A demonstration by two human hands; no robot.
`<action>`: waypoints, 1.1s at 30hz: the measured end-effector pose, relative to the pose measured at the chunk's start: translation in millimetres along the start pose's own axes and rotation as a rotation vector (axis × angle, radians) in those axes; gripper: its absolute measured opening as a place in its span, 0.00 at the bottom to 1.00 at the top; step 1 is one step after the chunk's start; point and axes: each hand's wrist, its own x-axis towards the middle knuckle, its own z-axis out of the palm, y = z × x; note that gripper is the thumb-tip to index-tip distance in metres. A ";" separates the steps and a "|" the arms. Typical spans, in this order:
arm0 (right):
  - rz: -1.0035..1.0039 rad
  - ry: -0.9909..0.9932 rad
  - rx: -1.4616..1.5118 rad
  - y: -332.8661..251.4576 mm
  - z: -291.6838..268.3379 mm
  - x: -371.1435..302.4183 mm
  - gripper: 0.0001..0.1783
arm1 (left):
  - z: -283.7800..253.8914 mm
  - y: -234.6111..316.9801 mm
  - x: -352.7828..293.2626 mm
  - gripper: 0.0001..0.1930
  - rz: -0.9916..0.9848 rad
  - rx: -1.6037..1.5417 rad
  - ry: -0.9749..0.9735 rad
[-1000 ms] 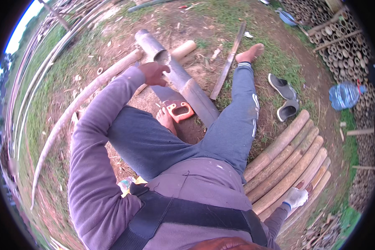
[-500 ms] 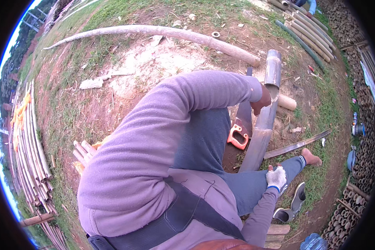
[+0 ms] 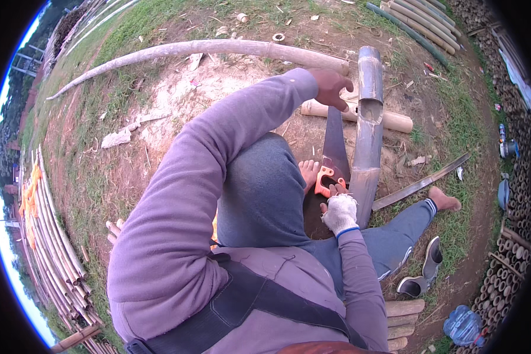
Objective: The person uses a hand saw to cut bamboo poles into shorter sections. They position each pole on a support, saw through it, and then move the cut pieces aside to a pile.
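A thick grey-brown bamboo pole (image 3: 367, 144) slants up in front of me, with a notch cut into its top. It rests across a shorter piece of bamboo (image 3: 395, 121). Left of the pole lies a handsaw (image 3: 335, 141) with an orange handle. My left hand (image 3: 331, 88), bare, is beside the saw's far tip, its fingers curved but apart and holding nothing. In a white glove, my right hand (image 3: 340, 213) reaches over the saw's handle with thumb and finger apart. Whether its fingertips touch the handle is unclear.
A long bent pole (image 3: 218, 47) lies beyond. To the right are a split bamboo strip (image 3: 422, 182), my bare foot (image 3: 445, 199), a pair of shoes (image 3: 423, 274) and a blue water jug (image 3: 464, 325). Bamboo stacks (image 3: 53, 236) line the left side.
My left hand has come away from the bamboo pole's notch, moving left and farther out. My right hand has moved from my leg up and left to the saw's handle.
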 end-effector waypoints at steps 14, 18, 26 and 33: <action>0.245 -0.302 0.234 -1.8 34.6 47.7 0.34 | 95.4 -155.1 7.3 0.34 -0.522 -0.131 0.079; 0.243 -0.268 0.225 -6.6 35.6 47.0 0.31 | 77.5 -157.6 30.3 0.31 -0.516 0.136 0.002; 0.056 0.406 1.059 31.4 -27.5 25.5 0.23 | 39.1 -195.3 124.5 0.36 -0.622 0.535 -0.195; 0.656 0.939 1.120 115.5 -80.5 27.1 0.31 | 72.7 -227.0 208.8 0.49 -0.589 0.597 -0.043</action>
